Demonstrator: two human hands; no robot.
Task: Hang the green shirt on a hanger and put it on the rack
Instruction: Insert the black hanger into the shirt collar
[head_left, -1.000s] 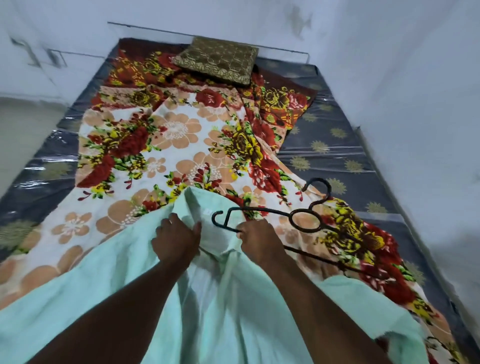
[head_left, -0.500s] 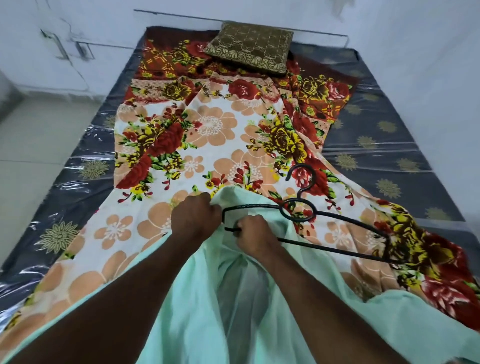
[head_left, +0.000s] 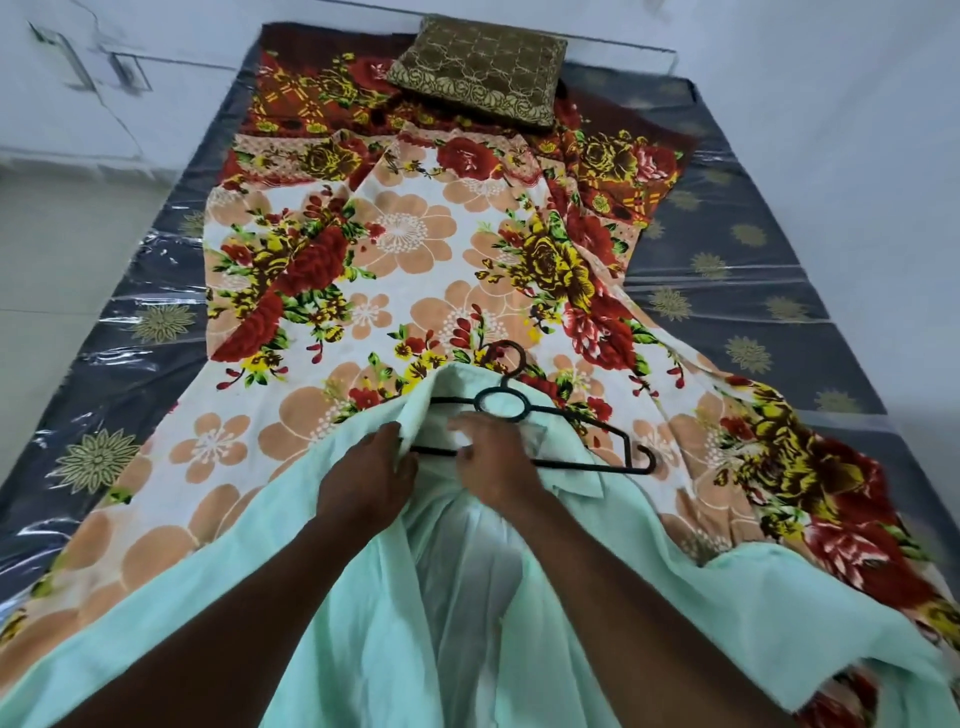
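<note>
Two hands fit a green shirt (head_left: 363, 623) onto a black hanger (head_left: 587, 464) on a bed.
The shirt lies spread nearer than the hanger, its collar drawn over the hanger's left end. At that end the left hand (head_left: 363, 478) pinches collar fabric in curled fingers. The right hand (head_left: 498, 462) curls its fingers round the hanger's lower bar. A floral sheet (head_left: 405, 234) lies under the hanger, with a brown pillow (head_left: 483, 67) well beyond.

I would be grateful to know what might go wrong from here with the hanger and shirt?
Only the left end of the hanger is under the green shirt; its right end sticks out bare, so lifting now might let the shirt slide off. The left hand bunches the fabric, which may snag the hanger arm.
</note>
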